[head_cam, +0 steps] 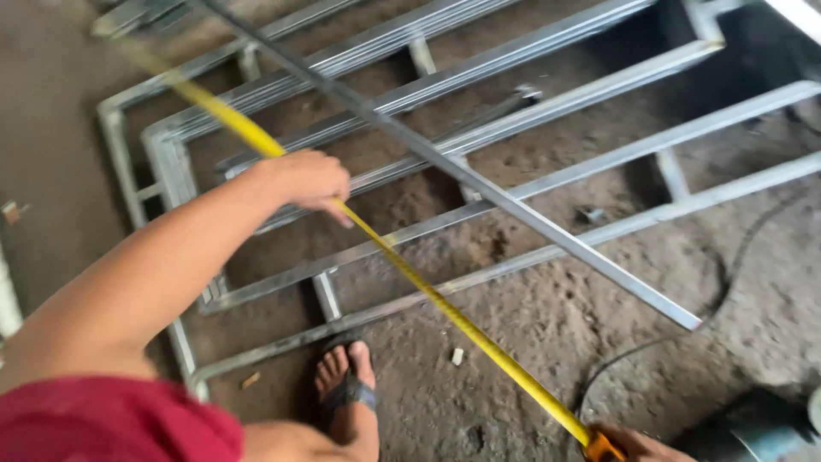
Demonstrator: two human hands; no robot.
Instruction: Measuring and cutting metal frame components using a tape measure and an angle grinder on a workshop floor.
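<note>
A yellow tape measure blade [428, 291] stretches diagonally from the upper left to the lower right. My left hand [304, 181] reaches out over the metal frames and pinches the blade partway along. My right hand [640, 445] sits at the bottom edge, mostly cut off, and grips the orange tape case [603, 447]. A long grey metal bar [479, 184] runs slantwise just beyond the tape, and its near end [694, 322] is down by the dirt floor. Whether anything holds the bar is hidden.
Welded grey metal frames [599, 137] with parallel rails lie flat on the dirt floor across the upper half. My foot in a sandal [346, 387] stands beside a frame corner. A black cable [727, 295] curves at the right, and a grey-blue object [757, 428] sits at the bottom right.
</note>
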